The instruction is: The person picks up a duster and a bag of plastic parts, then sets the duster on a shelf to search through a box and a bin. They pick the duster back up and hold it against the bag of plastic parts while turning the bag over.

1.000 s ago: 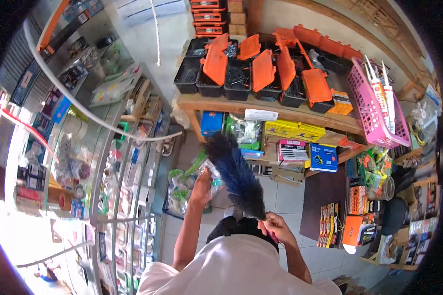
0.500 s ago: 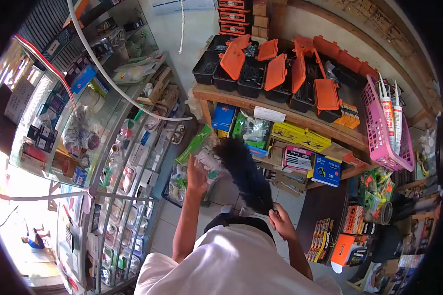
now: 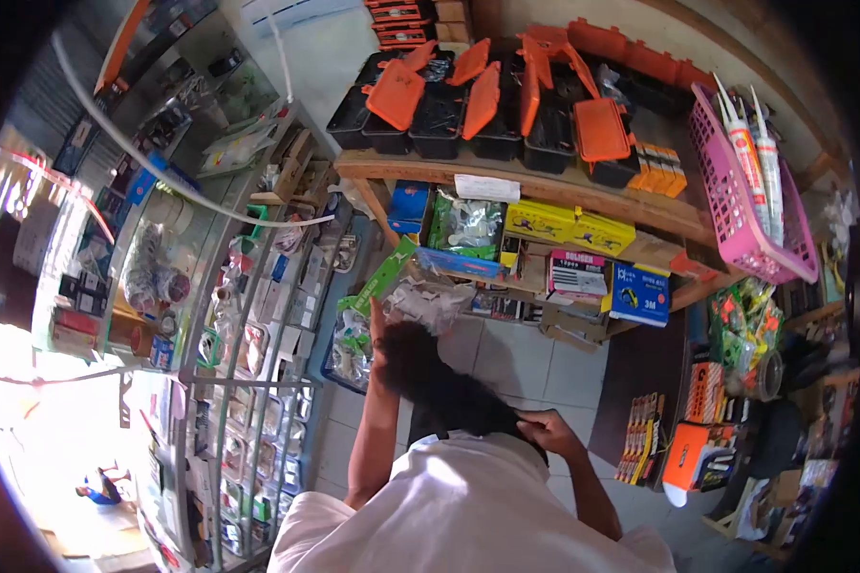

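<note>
A fluffy black duster (image 3: 449,387) lies across the front of my body, its head tilted up to the left. My right hand (image 3: 552,433) is closed round its lower right end. My left hand (image 3: 379,329) is raised at the duster's other end, with a stretched finger showing; the black fluff covers much of the palm and the other fingers. Behind that hand are a green-topped packet (image 3: 385,275) and clear plastic bags (image 3: 425,304), near the floor tray.
A wooden shelf (image 3: 526,181) holds black bins with orange lids (image 3: 395,94) and a pink basket (image 3: 736,191) with sealant tubes. Glass display cases (image 3: 248,382) stand at left. Boxes (image 3: 702,454) are at lower right. A person (image 3: 100,489) is far off at lower left.
The duster has swung down and left, its head now against my left hand. My left hand's palm, visible before, is mostly covered. The view has shifted, with more floor showing.
</note>
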Demonstrator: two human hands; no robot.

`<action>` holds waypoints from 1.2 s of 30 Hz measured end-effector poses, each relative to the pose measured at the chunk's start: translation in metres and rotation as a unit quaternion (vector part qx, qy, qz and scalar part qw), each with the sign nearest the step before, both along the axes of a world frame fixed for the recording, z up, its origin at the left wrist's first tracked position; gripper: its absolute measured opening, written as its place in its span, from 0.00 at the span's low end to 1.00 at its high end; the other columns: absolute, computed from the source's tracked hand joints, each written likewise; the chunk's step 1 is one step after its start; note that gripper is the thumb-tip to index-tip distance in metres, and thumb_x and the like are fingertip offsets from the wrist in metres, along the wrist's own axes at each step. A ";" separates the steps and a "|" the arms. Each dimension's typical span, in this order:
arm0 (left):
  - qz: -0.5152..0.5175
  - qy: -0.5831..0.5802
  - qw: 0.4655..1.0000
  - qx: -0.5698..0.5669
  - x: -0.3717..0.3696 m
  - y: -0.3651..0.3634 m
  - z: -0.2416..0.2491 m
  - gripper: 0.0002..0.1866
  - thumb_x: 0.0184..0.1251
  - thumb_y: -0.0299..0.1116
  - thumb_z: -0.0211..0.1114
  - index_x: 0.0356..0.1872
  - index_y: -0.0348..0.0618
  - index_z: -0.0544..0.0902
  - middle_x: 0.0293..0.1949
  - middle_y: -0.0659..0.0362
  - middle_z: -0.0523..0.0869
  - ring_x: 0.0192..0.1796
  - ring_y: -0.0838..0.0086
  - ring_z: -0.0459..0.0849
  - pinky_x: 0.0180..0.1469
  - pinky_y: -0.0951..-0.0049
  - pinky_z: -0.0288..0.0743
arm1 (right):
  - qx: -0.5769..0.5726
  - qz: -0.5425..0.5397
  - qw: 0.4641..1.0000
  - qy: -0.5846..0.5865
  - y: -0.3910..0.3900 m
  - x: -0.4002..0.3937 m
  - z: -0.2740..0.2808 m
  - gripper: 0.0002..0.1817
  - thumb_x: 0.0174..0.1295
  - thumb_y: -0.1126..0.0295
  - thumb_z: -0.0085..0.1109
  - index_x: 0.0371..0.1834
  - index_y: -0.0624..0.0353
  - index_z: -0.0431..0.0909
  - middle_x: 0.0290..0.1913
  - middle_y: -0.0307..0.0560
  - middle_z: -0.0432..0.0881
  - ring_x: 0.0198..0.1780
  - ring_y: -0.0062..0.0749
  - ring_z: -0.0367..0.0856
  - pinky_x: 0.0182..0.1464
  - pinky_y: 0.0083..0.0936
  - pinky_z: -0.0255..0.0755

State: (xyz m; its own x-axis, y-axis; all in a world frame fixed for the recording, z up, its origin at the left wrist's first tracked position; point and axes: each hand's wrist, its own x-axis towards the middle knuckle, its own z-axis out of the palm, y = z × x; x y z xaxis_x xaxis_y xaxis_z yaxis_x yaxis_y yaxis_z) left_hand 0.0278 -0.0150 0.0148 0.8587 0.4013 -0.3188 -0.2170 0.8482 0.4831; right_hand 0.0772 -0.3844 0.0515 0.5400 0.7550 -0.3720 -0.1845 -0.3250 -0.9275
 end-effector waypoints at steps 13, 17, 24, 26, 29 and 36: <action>-0.006 0.123 0.992 0.025 0.045 -0.053 0.083 0.37 0.67 0.66 0.47 0.65 0.46 0.67 0.53 0.53 0.79 0.50 0.61 0.81 0.53 0.57 0.77 | -0.046 -0.096 0.993 0.046 -0.032 0.002 0.001 0.11 0.65 0.70 0.58 0.42 0.68 0.82 0.24 0.32 0.75 0.28 0.13 0.68 0.31 0.16 0.66; -0.106 -0.049 0.991 -0.058 0.048 -0.044 0.069 0.38 0.67 0.67 0.45 0.65 0.46 0.66 0.58 0.53 0.76 0.57 0.60 0.77 0.59 0.55 0.73 | 0.029 -0.129 0.991 -0.020 -0.021 -0.007 0.007 0.12 0.67 0.69 0.56 0.26 0.65 0.75 0.19 0.30 0.70 0.23 0.13 0.65 0.24 0.18 0.61; -0.110 -0.021 0.994 0.000 0.058 -0.043 0.082 0.37 0.70 0.65 0.42 0.67 0.46 0.63 0.59 0.53 0.75 0.56 0.63 0.79 0.56 0.60 0.76 | -0.004 -0.093 0.995 0.021 -0.025 -0.010 -0.003 0.13 0.68 0.68 0.54 0.27 0.64 0.77 0.19 0.31 0.71 0.22 0.13 0.67 0.22 0.18 0.61; -0.101 -0.021 0.994 0.041 0.066 -0.037 0.071 0.37 0.70 0.66 0.41 0.67 0.46 0.63 0.59 0.52 0.76 0.56 0.63 0.79 0.57 0.60 0.75 | -0.034 -0.157 0.986 0.036 -0.015 -0.012 0.012 0.16 0.68 0.68 0.53 0.21 0.61 0.71 0.18 0.30 0.68 0.20 0.13 0.65 0.21 0.18 0.58; -0.082 -0.014 0.989 0.122 0.071 -0.032 0.057 0.39 0.68 0.68 0.39 0.66 0.47 0.64 0.58 0.52 0.76 0.56 0.63 0.79 0.59 0.60 0.74 | 0.023 -0.160 0.986 0.045 -0.016 -0.007 0.006 0.16 0.68 0.69 0.53 0.20 0.61 0.70 0.17 0.30 0.67 0.18 0.13 0.63 0.20 0.18 0.57; -0.102 0.007 0.985 0.137 0.062 -0.040 0.102 0.43 0.67 0.70 0.35 0.68 0.43 0.62 0.60 0.53 0.74 0.57 0.67 0.78 0.55 0.65 0.76 | 0.040 -0.183 0.981 0.049 -0.008 0.013 0.011 0.18 0.67 0.69 0.55 0.17 0.57 0.67 0.15 0.30 0.65 0.17 0.12 0.58 0.19 0.18 0.51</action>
State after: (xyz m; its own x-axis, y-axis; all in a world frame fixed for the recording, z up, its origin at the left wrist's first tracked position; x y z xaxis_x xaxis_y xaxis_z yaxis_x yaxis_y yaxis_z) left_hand 0.0902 -0.0550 0.1170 0.9264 0.2933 -0.2359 -0.0467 0.7114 0.7012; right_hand 0.0897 -0.3921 0.0621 0.7449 0.5463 -0.3828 -0.3646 -0.1471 -0.9195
